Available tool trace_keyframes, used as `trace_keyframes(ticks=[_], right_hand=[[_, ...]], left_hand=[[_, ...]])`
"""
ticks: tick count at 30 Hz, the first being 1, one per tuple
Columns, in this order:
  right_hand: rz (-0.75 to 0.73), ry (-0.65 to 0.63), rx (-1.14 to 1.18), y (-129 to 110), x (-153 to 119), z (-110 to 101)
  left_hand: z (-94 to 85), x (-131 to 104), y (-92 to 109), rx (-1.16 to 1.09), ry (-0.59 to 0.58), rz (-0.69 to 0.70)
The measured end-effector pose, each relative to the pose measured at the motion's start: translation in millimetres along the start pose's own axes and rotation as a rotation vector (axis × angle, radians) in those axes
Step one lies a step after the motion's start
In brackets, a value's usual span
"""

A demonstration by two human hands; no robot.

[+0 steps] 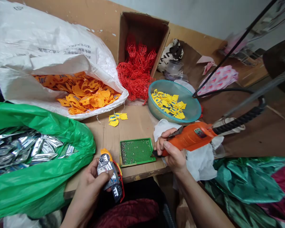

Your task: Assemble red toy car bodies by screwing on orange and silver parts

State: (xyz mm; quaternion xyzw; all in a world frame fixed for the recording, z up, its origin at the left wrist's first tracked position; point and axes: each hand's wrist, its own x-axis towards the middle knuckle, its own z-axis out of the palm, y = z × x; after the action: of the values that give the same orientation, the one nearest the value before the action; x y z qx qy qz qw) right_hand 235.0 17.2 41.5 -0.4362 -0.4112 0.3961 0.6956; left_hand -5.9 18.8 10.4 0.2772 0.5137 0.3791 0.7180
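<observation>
My left hand [91,180] grips a toy car body [110,177] made of silver-grey, orange and red plastic parts, with the thumb pressed on its grey face. My right hand [173,150] is wrapped around an orange electric screwdriver [192,136]. The screwdriver's dark tip points left, over the right edge of a green perforated tray [148,160]. Small screws [127,152] lie in that tray, mostly along its left side. The toy car body and the screwdriver are apart.
Behind stand a white sack of orange parts [85,95], a cardboard box [144,20] spilling red frames [135,76], and a teal bowl [154,109] of yellow parts. Loose yellow pieces [117,118] lie on the table. A green bag [80,133] of silver parts sits left. A cord [239,123] trails right.
</observation>
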Motion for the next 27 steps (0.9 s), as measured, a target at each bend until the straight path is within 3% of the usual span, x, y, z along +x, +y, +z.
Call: trace_keyframes(ticks=[7,14,20,27], right_hand=[[-0.026,-0.029,0.01,-11,7,6],[-0.003,-0.16,0.222,-54,20,53],[0.104,-0.395,0.332,-40,5,91],[0.13,-0.43,0.333,-29,-2,106]], left_hand=[[-1.1,3,0,-0.001,-0.045,0.017],[6.3,4,2,0.015,0.01,0.048],[11.4,3,5,0.005,0.039,0.067],[11.1,4,5,0.0,0.025,0.074]])
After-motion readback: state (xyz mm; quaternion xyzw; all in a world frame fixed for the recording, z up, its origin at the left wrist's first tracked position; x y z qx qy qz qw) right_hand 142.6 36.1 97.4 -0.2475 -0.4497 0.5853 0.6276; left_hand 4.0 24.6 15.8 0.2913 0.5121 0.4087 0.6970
